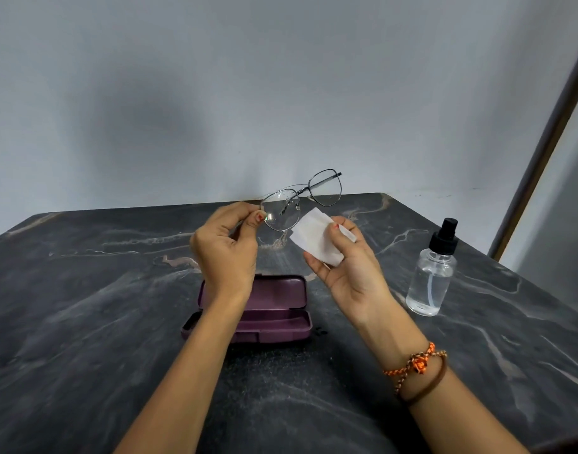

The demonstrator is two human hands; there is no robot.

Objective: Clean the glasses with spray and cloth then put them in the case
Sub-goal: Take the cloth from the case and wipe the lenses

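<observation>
Both hands are raised over the table from where I watch. My left hand [223, 244] pinches the glasses [299, 199] at the outer rim of the nearer lens, thumb and forefinger curled on the metal frame, the other fingers folded in. My right hand [345, 260] grips the white cloth [317, 239], thumb pressed on top of it and fingers curled beneath; the cloth's upper corner lies just beside the nearer lens, and I cannot tell whether it touches.

I see the purple case [274, 309] lying open on the dark marbled table [84, 306], under my left wrist. Its lid is hinged back on the far side, its tray sits nearer to me, and the parts of both halves that I can see hold nothing; my forearm hides the left part of it. To the right, well apart from the case, the spray bottle [432, 270] stands upright, clear-bodied with a black pump top, and a thin tube shows through the plastic. It looks largely filled with clear liquid, though I cannot make out the level.

I have the glasses held in the air above the table's far half. Their long axis runs from my left hand up and away to the right, the farther lens highest. Small droplets speckle the nearer lens. A braided orange band and a brown band [418, 371] circle my right wrist.
</observation>
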